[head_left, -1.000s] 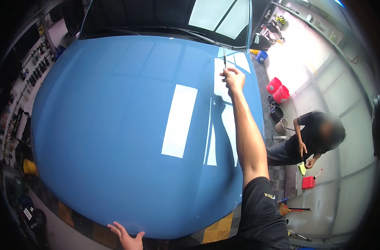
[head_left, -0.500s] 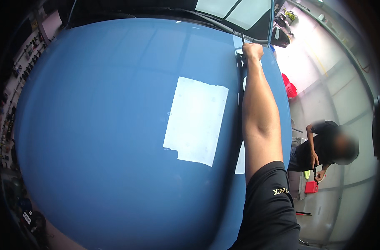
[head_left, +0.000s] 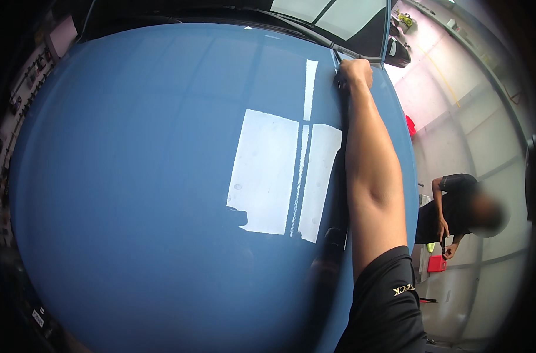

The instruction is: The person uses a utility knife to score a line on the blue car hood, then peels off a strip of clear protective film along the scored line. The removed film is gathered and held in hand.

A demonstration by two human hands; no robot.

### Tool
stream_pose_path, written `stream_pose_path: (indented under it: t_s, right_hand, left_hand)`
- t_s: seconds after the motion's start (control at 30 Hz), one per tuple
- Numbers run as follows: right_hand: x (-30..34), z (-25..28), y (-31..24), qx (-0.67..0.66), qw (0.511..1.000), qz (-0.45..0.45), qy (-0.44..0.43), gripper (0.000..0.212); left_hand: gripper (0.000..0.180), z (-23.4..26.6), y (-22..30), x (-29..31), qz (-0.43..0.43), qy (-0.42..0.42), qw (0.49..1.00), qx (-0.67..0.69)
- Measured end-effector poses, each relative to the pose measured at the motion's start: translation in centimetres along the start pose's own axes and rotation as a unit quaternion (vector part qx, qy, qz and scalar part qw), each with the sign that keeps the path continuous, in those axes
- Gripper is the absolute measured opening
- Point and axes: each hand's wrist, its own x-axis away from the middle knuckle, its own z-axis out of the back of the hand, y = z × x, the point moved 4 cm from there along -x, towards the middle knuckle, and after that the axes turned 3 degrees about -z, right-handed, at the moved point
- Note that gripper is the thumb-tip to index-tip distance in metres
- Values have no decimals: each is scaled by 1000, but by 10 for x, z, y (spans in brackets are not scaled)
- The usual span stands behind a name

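My right hand (head_left: 356,72) is closed in a fist at the far right part of a glossy blue car hood (head_left: 132,176), close to the windshield base. A thin dark tool (head_left: 337,56) pokes out at the fist's left side; its kind is hidden by the fingers. My bare forearm stretches over the hood's right side, and a black sleeve (head_left: 385,300) covers the upper arm. Bright white light patches and a dark streak reflect in the paint left of the arm. My left hand is out of view.
A wiper arm (head_left: 306,30) runs along the windshield's base. To the right of the car, a co-worker in black (head_left: 450,206) handles a small dark item near a red box (head_left: 437,263). A red bucket (head_left: 410,125) stands beside the car. Shelving (head_left: 32,76) lines the left.
My fist stays near the windshield corner, while my forearm appears slightly further right. The view has shifted a little, and the white reflection is now split into several patches.
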Motion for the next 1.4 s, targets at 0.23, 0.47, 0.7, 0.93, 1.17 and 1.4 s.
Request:
stream_pose_path:
  t_s: [0.23, 0.47, 0.7, 0.93, 1.17, 1.4]
  right_hand:
    - [11, 4, -4, 8, 1000, 10, 2, 34]
    - [16, 2, -7, 15, 999, 23, 20, 33]
    - [12, -3, -11, 2, 998, 59, 14, 32]
    - [20, 0, -10, -15, 996, 83, 13, 30]
    - [30, 9, 6, -35, 997, 71, -16, 29]
    - [49, 11, 24, -39, 997, 64, -18, 26]
  left_hand:
    - [123, 2, 8, -5, 15, -11, 1000, 4]
    - [123, 1, 9, -8, 25, -20, 999, 9]
    - [123, 2, 12, -10, 34, -26, 999, 16]
    - [123, 2, 15, -9, 44, -27, 998, 24]
    - [123, 2, 18, -2, 47, -29, 998, 31]
    - [123, -3, 9, 9, 60, -43, 997, 35]
